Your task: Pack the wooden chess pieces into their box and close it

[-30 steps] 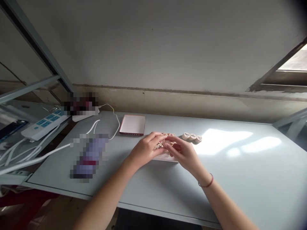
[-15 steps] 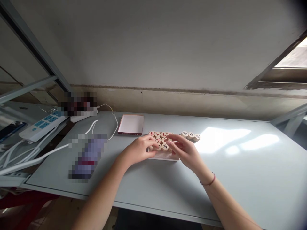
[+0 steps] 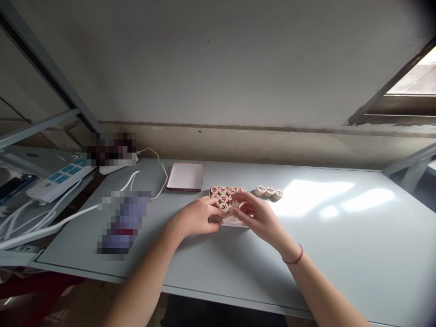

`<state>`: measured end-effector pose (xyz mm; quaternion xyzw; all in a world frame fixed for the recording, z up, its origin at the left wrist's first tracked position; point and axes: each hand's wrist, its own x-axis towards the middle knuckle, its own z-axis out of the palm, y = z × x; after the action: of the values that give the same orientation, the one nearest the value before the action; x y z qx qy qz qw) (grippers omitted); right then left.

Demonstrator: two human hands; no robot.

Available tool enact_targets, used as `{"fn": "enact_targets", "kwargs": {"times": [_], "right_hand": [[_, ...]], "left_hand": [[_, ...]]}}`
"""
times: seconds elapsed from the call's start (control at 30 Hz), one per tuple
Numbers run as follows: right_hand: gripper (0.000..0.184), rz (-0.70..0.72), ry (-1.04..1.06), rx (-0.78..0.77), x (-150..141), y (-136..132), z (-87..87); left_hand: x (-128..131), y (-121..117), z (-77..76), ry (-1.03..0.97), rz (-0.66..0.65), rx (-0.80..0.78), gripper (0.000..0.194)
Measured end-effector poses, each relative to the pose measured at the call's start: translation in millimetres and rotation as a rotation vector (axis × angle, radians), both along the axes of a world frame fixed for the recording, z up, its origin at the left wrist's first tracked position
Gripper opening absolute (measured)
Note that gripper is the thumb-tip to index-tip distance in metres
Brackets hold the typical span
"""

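A shallow box (image 3: 235, 223) of round wooden Chinese chess pieces stands in front of me. Red-marked pieces (image 3: 223, 198) fill its far rows, and a black-marked piece (image 3: 224, 207) shows nearer. My right hand (image 3: 257, 215) is over the box's right side, pinching a pale chess piece (image 3: 235, 204) tipped on its edge. At the front left corner, my left hand (image 3: 195, 215) has its fingers curled around another chess piece (image 3: 221, 221), mostly hidden by them. My right fingers cover part of the front row.
Several black-marked chess pieces (image 3: 270, 191) stand in a short row right of the box. An upturned box lid (image 3: 185, 176) lies at the back left. Farther left are a blurred purple item (image 3: 127, 222), white cables and a power strip (image 3: 64, 178). A wall closes off the table's back.
My right hand has shifted slightly left and now shows a tipped piece between its fingers. My left hand has moved slightly down, to the box's front left corner.
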<state>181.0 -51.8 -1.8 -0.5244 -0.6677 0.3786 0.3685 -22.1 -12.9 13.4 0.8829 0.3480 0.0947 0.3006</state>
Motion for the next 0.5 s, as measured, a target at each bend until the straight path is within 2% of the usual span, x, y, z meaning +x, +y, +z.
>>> {"fn": "enact_targets", "kwargs": {"times": [0.17, 0.3, 0.37, 0.5], "right_hand": [[0.011, 0.081, -0.097, 0.11, -6.4, -3.3, 0.5], [0.018, 0.174, -0.146, 0.163, -11.4, -6.9, 0.3], [0.019, 0.145, -0.235, 0.181, -13.9, -8.5, -0.8], [0.003, 0.053, -0.4, 0.251, -19.6, -10.5, -6.7]], "left_hand": [[-2.2, -0.1, -3.1, 0.008, -0.01, -0.006, 0.017], [-7.2, 1.6, 0.9, -0.013, 0.021, -0.001, 0.018], [-10.8, 3.4, 3.8, -0.021, 0.062, 0.008, 0.02], [-16.5, 6.8, 5.0, 0.005, 0.155, 0.019, 0.025]]}}
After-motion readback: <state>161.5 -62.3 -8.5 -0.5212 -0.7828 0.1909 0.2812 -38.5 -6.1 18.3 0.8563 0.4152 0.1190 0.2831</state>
